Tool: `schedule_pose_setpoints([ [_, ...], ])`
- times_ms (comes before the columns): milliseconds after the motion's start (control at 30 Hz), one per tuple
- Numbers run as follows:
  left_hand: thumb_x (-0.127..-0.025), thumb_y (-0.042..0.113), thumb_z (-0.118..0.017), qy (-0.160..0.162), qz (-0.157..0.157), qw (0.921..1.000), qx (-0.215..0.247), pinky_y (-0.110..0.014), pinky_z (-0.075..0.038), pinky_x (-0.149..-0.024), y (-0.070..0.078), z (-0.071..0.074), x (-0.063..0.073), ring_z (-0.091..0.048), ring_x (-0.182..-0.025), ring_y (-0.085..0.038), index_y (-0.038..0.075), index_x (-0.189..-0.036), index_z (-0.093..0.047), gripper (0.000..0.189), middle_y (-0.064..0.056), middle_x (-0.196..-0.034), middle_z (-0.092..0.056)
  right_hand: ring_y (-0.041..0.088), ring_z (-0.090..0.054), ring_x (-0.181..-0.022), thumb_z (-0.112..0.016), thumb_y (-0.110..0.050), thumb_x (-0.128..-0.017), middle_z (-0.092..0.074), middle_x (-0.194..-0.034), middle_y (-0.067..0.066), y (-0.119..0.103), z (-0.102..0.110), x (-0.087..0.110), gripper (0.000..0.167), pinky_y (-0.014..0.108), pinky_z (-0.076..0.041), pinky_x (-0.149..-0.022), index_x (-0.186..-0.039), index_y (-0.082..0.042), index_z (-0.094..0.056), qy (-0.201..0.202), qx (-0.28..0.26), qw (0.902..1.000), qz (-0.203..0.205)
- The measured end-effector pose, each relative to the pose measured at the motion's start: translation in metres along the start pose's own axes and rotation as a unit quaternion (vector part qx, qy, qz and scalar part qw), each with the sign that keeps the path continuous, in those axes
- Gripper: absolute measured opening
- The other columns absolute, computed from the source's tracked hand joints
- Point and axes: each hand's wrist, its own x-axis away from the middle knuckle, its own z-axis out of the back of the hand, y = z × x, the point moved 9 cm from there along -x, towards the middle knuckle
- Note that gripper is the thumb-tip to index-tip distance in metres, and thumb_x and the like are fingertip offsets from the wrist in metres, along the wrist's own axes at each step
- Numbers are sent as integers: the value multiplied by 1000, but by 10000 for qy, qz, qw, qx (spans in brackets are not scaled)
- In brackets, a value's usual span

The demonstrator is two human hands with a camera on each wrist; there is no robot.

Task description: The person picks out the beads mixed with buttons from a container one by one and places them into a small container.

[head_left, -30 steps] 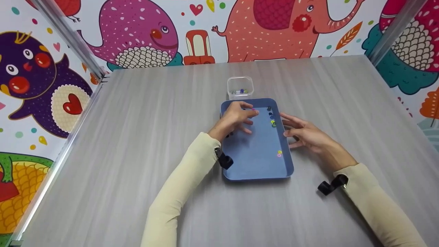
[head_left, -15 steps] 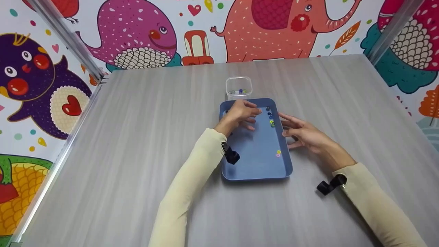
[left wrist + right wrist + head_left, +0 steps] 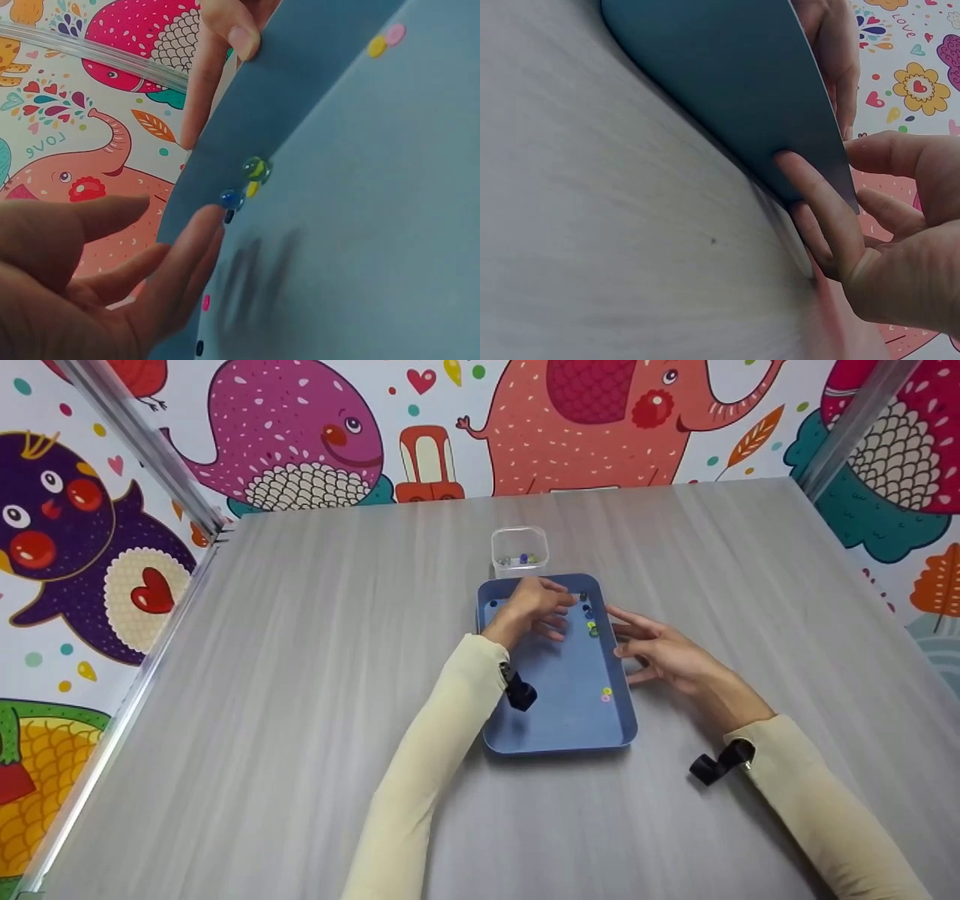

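A person's left hand [image 3: 534, 609] hovers inside a shallow blue tray [image 3: 555, 741] on a grey wood-grain table [image 3: 300, 660], thumb and fingers apart with nothing visible between them. The fingertips are close by a blue glass marble [image 3: 231, 199] toward one o'clock; whether they touch it, I cannot tell. At three o'clock the right hand [image 3: 675, 656] clasps the tray's side, thumb at the rim and fingers against the outer wall, probably to keep it from sliding.

A green-and-yellow marble [image 3: 256, 167] shares the row along that wall, which likely acts as a stop for anything that rolls. A yellow disc [image 3: 607, 691] and a pink disc [image 3: 605, 699] lie side by side at four o'clock, their flat shape apparently holding them in place. A dark piece [image 3: 493, 603] sits between ten and eleven.

Just beyond the tray's twelve-o'clock edge stands a clear plastic container [image 3: 519, 544] with a few small pieces [image 3: 524, 558] inside, seemingly placed there to keep it within easy reach.
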Motion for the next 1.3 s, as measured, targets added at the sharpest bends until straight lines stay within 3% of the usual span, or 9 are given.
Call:
schedule_pose_setpoints([
  [300, -95, 14, -68, 35, -18, 9997, 258, -38, -65, -68, -6, -4, -11, -74, -96, -35, -2, -127, -62, 36, -24, -120, -70, 14, -61, -112, -56, -2, -96, -22, -166, 19, 0, 1, 0, 76, 39, -64, -83, -160, -26, -23, 6, -9, 10000, 40],
  [567, -96, 15, -68, 45, -38, 9989, 461, -35, -64, -62, -11, -6, -18, -76, -92, -33, -2, -128, -62, 37, -25, -117, -71, 14, -60, -115, -57, -4, -96, -21, -166, 20, -1, -1, 0, 77, 38, -64, -83, -161, -25, -22, -103, 41, 9999, 89],
  [967, -94, 17, -70, 602, -46, 9979, 217, -31, -63, -54, -11, -8, -23, -71, -64, -19, 2, -116, -67, 27, -14, -93, -74, 14, -63, -112, -56, -3, -96, -20, -166, 20, 2, -1, 0, 77, 39, -64, -85, -161, -25, -20, -86, -21, 9999, 69],
  [1300, -94, 14, -69, 629, -91, 9974, 343, -29, -61, -49, -12, -10, -30, -73, -65, -23, 0, -115, -68, 26, -19, -97, -76, 16, -65, -110, -57, -2, -96, -25, -164, 19, 2, 1, -2, 76, 41, -64, -85, -160, -27, -24, 22, -110, 9999, 34],
])
